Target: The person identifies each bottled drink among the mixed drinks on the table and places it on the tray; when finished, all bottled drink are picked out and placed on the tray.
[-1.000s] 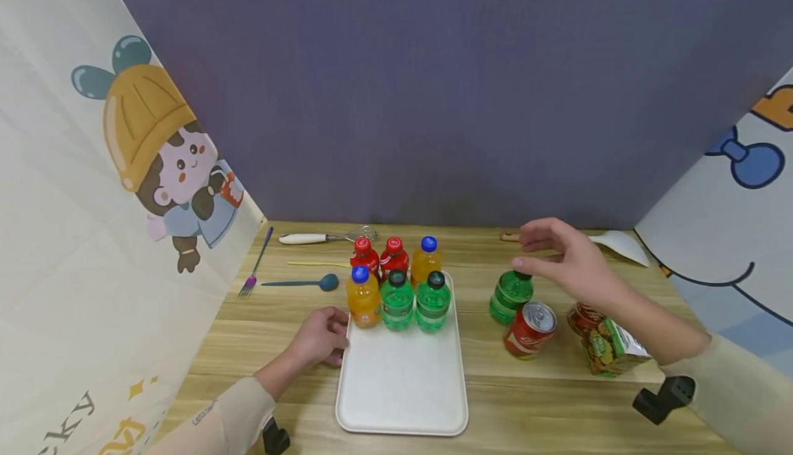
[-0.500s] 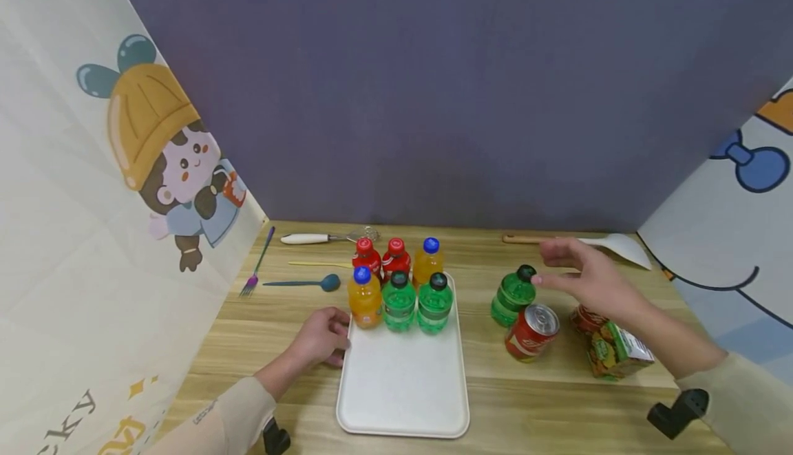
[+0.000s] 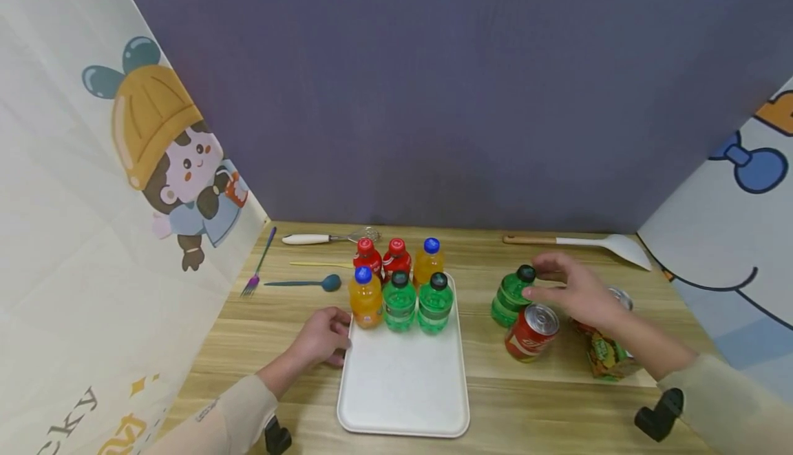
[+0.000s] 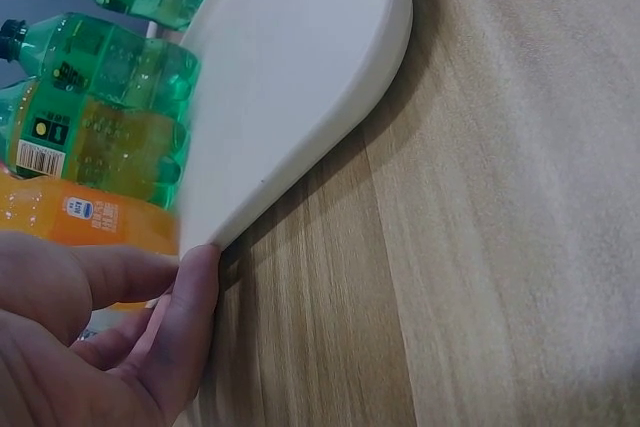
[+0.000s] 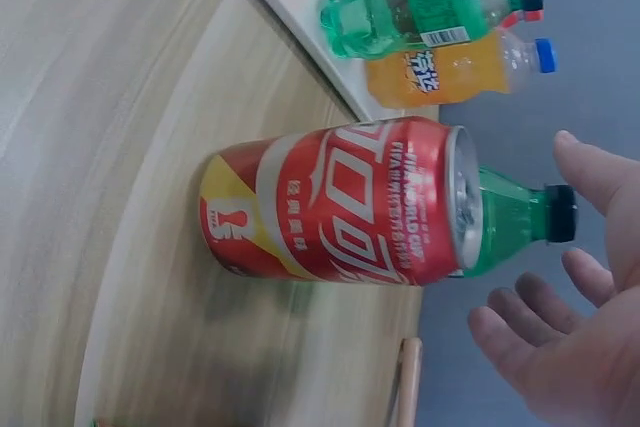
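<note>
My left hand point(image 3: 321, 336) pinches the left rim of a white tray point(image 3: 403, 386); in the left wrist view its thumb point(image 4: 190, 317) lies against the tray's edge. At the tray's far end stand green bottles point(image 3: 398, 303), orange bottles point(image 3: 365, 300) and red bottles point(image 3: 396, 262). Another green bottle point(image 3: 509, 298) stands upright on the table, right of the tray. Beside its black cap is my right hand point(image 3: 576, 293), thumb and fingers spread apart. The right wrist view shows a gap between hand and bottle. A red cola can point(image 5: 340, 202) stands just in front of that bottle.
Below my right forearm are another can point(image 3: 621, 298) and a green-brown box point(image 3: 610, 357), both partly hidden. A spatula point(image 3: 619, 245) lies back right. A whisk point(image 3: 334, 237), a dark blue spoon point(image 3: 310, 282) and a purple fork point(image 3: 257, 266) lie back left.
My right hand first drew away rightward from the green bottle's cap, then came back left and lower toward the bottle. The left hand has stayed at the tray.
</note>
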`<state>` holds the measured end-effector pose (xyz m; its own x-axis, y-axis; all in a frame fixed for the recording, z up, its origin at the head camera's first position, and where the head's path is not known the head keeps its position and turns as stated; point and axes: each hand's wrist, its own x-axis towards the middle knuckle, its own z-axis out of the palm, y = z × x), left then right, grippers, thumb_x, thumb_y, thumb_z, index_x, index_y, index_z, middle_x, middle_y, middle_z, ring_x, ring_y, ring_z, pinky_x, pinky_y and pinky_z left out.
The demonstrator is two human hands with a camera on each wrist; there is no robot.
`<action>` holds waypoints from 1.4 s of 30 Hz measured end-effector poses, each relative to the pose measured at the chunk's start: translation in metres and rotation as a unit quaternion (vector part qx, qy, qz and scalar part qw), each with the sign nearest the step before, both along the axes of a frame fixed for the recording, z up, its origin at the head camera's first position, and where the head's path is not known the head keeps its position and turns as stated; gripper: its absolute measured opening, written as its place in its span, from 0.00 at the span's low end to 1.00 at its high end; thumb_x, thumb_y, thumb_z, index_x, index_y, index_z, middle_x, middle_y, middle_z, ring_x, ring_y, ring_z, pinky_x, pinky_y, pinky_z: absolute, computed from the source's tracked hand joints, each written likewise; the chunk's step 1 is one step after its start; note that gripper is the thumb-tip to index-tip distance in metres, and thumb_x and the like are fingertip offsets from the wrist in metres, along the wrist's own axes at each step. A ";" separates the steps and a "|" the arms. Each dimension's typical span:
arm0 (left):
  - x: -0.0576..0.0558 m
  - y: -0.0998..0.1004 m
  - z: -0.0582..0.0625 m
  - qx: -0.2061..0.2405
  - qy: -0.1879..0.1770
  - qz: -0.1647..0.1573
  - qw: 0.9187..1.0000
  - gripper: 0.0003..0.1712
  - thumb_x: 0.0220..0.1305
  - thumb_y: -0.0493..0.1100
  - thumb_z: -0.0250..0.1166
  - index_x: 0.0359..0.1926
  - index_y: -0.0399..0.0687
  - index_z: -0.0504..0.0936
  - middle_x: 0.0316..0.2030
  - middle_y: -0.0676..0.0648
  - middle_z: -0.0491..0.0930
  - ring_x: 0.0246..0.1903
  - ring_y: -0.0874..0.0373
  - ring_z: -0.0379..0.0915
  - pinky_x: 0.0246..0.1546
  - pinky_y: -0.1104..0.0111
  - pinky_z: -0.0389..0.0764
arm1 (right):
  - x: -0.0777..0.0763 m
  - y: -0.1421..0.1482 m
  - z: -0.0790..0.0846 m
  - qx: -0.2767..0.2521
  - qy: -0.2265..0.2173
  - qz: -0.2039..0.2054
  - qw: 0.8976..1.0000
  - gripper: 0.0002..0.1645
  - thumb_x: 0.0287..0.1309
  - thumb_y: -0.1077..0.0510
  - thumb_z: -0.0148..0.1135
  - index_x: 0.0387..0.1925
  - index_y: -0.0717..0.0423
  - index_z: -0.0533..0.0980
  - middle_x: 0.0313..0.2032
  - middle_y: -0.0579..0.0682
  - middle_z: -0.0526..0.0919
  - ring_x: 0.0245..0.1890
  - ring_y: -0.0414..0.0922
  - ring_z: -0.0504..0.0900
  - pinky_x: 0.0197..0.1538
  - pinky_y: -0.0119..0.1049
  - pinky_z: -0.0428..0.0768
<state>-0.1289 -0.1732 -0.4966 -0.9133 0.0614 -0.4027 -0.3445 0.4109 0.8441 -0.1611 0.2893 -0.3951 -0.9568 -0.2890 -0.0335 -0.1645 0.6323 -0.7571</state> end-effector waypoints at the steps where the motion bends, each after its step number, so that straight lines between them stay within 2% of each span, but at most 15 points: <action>1: 0.000 0.000 0.000 0.000 0.000 0.000 1.000 0.26 0.57 0.24 0.67 0.58 0.32 0.75 0.39 0.39 0.78 0.29 0.50 0.79 0.25 0.60 0.91 | -0.001 -0.001 -0.002 0.001 0.000 -0.001 1.000 0.41 0.63 0.47 0.71 0.68 0.64 0.65 0.64 0.66 0.74 0.64 0.66 0.74 0.58 0.55 0.83; 8: 0.001 0.000 -0.001 0.001 0.001 0.003 1.000 0.27 0.56 0.23 0.67 0.58 0.31 0.75 0.38 0.38 0.77 0.29 0.50 0.79 0.24 0.60 0.90 | -0.006 -0.006 -0.010 0.017 -0.014 -0.014 1.000 0.43 0.62 0.43 0.72 0.67 0.63 0.67 0.62 0.67 0.76 0.64 0.69 0.74 0.60 0.63 0.81; 13: 0.002 0.000 -0.001 0.000 -0.002 0.001 1.000 0.26 0.57 0.23 0.67 0.58 0.32 0.75 0.38 0.39 0.77 0.28 0.50 0.79 0.24 0.60 0.90 | -0.008 -0.008 -0.014 0.025 -0.033 -0.022 0.999 0.47 0.61 0.40 0.72 0.69 0.64 0.65 0.64 0.68 0.74 0.65 0.72 0.72 0.60 0.64 0.82; 21: 0.001 0.001 -0.004 0.005 -0.002 -0.001 1.000 0.26 0.57 0.23 0.66 0.58 0.32 0.74 0.38 0.39 0.77 0.27 0.50 0.80 0.24 0.59 0.90 | -0.010 -0.006 -0.019 -0.006 -0.061 -0.019 0.998 0.47 0.63 0.41 0.70 0.71 0.65 0.64 0.66 0.69 0.71 0.66 0.72 0.71 0.57 0.56 0.86; 26: 0.000 0.001 -0.004 0.005 -0.002 -0.002 1.000 0.26 0.57 0.23 0.66 0.58 0.32 0.74 0.38 0.39 0.76 0.27 0.51 0.79 0.24 0.59 0.91 | -0.011 -0.006 -0.019 -0.014 -0.071 -0.021 0.997 0.43 0.64 0.43 0.70 0.69 0.65 0.66 0.65 0.68 0.72 0.64 0.70 0.74 0.54 0.50 0.88; 33: 0.000 0.001 -0.003 -0.004 0.008 -0.002 1.000 0.26 0.56 0.23 0.66 0.57 0.32 0.75 0.38 0.39 0.76 0.28 0.51 0.78 0.24 0.60 0.90 | -0.015 -0.005 -0.017 -0.014 -0.079 -0.020 0.997 0.40 0.64 0.43 0.70 0.67 0.64 0.69 0.65 0.68 0.72 0.63 0.69 0.76 0.53 0.49 0.88; 42: 0.000 0.001 -0.001 -0.007 0.011 0.000 1.000 0.26 0.55 0.23 0.67 0.56 0.32 0.75 0.37 0.39 0.77 0.28 0.51 0.78 0.23 0.60 0.90 | -0.018 -0.005 -0.020 -0.044 -0.075 -0.034 0.996 0.34 0.60 0.45 0.74 0.59 0.60 0.73 0.60 0.64 0.77 0.57 0.59 0.83 0.45 0.37 0.89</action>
<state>-0.1286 -0.1724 -0.4976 -0.9219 0.0564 -0.3832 -0.3255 0.4234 0.8454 -0.1795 0.2840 -0.4150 -0.9604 -0.2322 -0.1541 -0.0056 0.5688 -0.8224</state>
